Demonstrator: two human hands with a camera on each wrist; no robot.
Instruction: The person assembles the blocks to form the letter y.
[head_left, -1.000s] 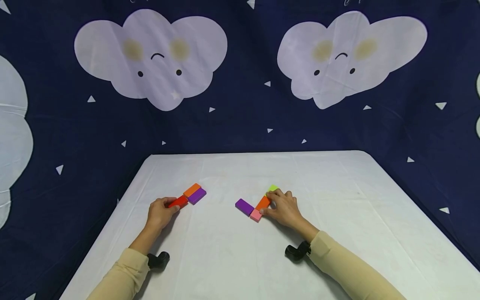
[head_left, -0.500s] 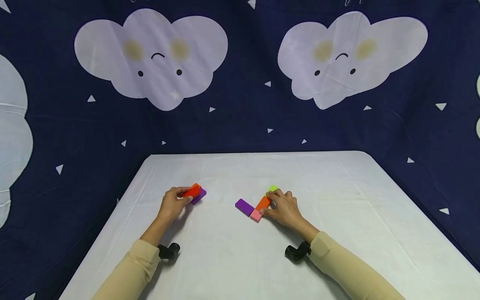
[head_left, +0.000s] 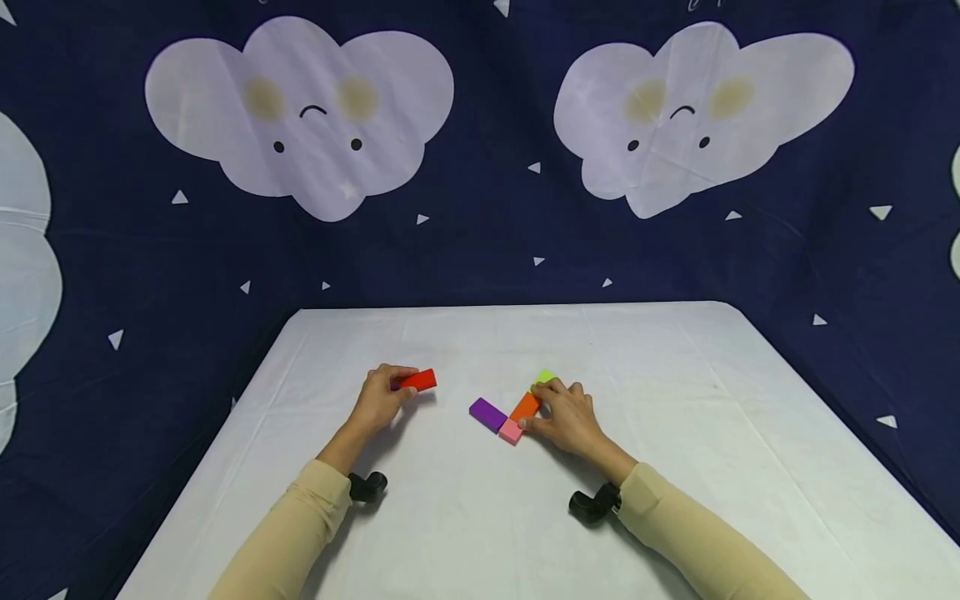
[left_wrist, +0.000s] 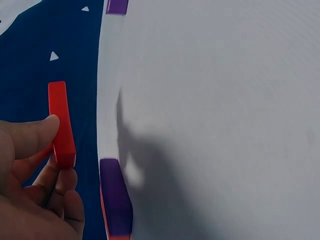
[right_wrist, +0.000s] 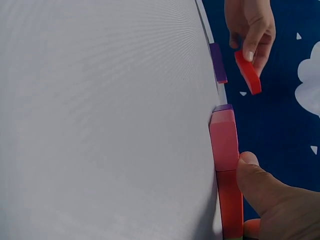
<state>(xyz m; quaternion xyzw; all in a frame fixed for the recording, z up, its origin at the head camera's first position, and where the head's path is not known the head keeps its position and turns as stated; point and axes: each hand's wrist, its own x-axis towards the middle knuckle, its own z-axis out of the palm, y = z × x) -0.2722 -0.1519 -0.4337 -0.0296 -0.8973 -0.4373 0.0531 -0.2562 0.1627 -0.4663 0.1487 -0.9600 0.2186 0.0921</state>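
Note:
In the head view, my left hand (head_left: pixel 381 397) pinches a red block (head_left: pixel 420 380) between thumb and fingers, lifted above the tabletop. Below it lies a purple block (left_wrist: pixel 116 195), seen in the left wrist view with a sliver of orange-red beside it; the hand mostly hides this pair from the head camera. My right hand (head_left: pixel 567 417) holds an orange block (head_left: pixel 523 407) lying on the table, its thumb by the joint with a pink block (head_left: pixel 511 431). A lime-green block (head_left: pixel 545 377) touches the orange one's far end, partly covered by fingers.
Another purple block (head_left: pixel 488 414) lies angled against the pink one, between my hands. A white cloth covers the table (head_left: pixel 465 508). Behind its far edge hangs a dark blue curtain (head_left: pixel 480 242) with clouds and small triangles.
My left hand has lifted the red block off the table and carried it right, over the orange and purple pair and past it. The right hand stays with its row of blocks.

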